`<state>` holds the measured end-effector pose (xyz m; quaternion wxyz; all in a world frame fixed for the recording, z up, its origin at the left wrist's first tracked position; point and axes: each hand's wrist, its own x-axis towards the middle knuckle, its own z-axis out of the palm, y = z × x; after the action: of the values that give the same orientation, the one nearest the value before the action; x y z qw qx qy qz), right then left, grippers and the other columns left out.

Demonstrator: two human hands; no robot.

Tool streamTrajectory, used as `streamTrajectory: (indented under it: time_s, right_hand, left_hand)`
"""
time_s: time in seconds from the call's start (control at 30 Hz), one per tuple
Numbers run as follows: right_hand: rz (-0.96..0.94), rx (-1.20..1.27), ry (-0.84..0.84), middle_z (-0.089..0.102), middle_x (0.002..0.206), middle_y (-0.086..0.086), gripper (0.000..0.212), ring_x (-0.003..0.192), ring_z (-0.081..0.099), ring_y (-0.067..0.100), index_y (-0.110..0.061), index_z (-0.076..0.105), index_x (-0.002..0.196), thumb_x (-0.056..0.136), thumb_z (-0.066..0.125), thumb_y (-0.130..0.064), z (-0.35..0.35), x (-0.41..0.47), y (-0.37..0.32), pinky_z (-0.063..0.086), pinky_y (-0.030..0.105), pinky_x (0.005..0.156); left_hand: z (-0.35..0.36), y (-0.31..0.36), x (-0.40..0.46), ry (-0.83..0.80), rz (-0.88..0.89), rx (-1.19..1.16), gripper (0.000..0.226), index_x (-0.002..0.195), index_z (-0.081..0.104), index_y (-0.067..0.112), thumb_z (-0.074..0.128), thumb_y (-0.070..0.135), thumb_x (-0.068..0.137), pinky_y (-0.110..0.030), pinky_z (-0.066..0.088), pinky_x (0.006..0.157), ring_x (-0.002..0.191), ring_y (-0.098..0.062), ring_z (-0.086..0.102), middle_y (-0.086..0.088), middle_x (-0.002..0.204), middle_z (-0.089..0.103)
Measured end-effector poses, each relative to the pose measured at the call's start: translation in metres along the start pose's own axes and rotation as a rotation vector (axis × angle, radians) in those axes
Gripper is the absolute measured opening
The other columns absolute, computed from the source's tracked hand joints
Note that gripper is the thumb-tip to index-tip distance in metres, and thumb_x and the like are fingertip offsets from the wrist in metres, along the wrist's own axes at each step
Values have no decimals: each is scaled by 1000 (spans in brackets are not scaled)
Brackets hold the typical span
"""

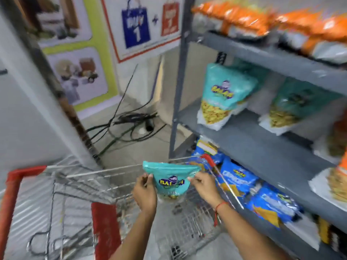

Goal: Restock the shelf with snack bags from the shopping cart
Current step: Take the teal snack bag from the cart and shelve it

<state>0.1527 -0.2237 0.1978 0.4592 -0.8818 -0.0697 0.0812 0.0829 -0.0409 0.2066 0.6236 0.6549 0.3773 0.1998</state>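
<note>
Nearest, the person's left hand [145, 192] and right hand [203, 184] hold a teal snack bag [170, 180] upright over the shopping cart [78, 186], each hand's fingers pinching one side edge just under the sealed top. The hold is light and at the edges only, so the slick film could slip from one side and drop the bag back into the wire basket. Just right of the bag, the cart's red-capped corner [208, 160] stands close to the shelf [262, 145]; a swing to the right could snag the bag there. Farther on, the middle board has bare room along its front edge and between two standing teal bags [223, 94]. A hurried placement could knock those over. Blue bags [236, 177] fill the board below.
</note>
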Motion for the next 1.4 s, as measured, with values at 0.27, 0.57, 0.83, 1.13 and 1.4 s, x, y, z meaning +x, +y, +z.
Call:
streamTrajectory:
  time_s: [0.27, 0.57, 0.83, 1.13, 1.4]
  right_hand:
    - [-131, -53, 480, 34, 51, 4, 45, 52, 31, 10, -8, 36, 53, 85, 63, -24, -169, -54, -101, 23, 29, 51]
    - [-264, -131, 834, 41, 56, 9, 41, 54, 34, 13, -4, 43, 56, 86, 62, -24, -329, -115, -185, 23, 31, 53]
    - [-285, -169, 946, 38, 52, 3, 42, 54, 35, 15, -16, 38, 53, 88, 60, -21, -376, -142, -202, 23, 34, 55]
    - [-132, -55, 842, 62, 64, 20, 41, 59, 52, 21, 2, 52, 63, 86, 60, -30, -355, -117, -155, 33, 31, 57]
    - [30, -91, 751, 63, 62, 22, 43, 61, 59, 34, 2, 49, 58, 86, 62, -28, -316, -60, -75, 43, 41, 57]
  left_hand:
    - [56, 173, -49, -374, 395, -233, 11, 87, 67, -5, 62, 4, 84, -1, 41, 58, 53, 16, 54, -9, 81, 65]
    - [123, 337, -108, -725, 541, -244, 6, 63, 74, 31, 74, 36, 64, -48, 56, 82, 70, -18, 65, 7, 66, 73]
    - [137, 374, -156, -791, 540, -239, 14, 60, 70, 24, 76, 28, 72, -37, 51, 82, 79, -17, 65, 4, 77, 73]
    - [157, 343, -127, -860, 507, -113, 7, 73, 75, 19, 77, 25, 71, -38, 55, 82, 87, -23, 69, -3, 84, 76]
    - [201, 265, -84, -897, 357, -77, 10, 83, 73, 4, 73, 11, 76, -28, 59, 77, 69, -11, 69, -8, 80, 73]
